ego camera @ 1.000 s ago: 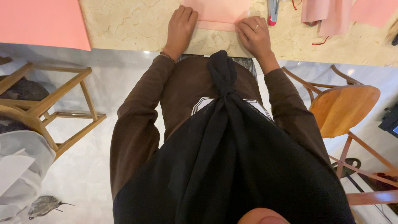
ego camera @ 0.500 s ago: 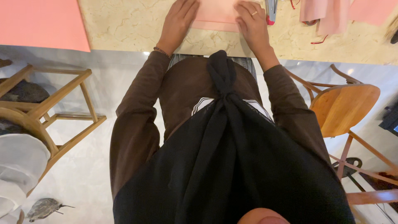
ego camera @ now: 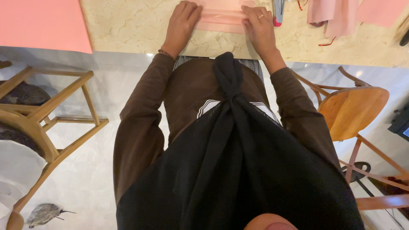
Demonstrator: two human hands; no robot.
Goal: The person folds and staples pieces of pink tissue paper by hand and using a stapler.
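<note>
At the near edge of the marble-patterned bench (ego camera: 140,30), a folded pink paper (ego camera: 221,17) lies flat, and both hands press on it. The left hand (ego camera: 182,21) rests on the left end of the pink paper, with the fingers stretched out flat and closing around nothing. The right hand (ego camera: 259,24), which wears a ring, lies on the right end of the same paper in the same way, palm down and fingers spread. The paper reaches to the top border of the view, so I cannot see its far side.

Just to the right of the pink paper, a tool with a silver body and a red tip (ego camera: 278,10) lies on the bench, very close to the right hand. Further right of the paper lie a pale pink cloth (ego camera: 336,15) and some red thread (ego camera: 328,41). Far to the left of the paper, a large pink sheet (ego camera: 42,23) hangs over the bench edge. A wooden chair (ego camera: 353,110) stands below, to the right of the paper.

My judgement is that the paper may slide on the smooth stone if one hand pushes harder than the other, and then the fold becomes crooked. The right hand could also knock the tool if it moves sideways.
</note>
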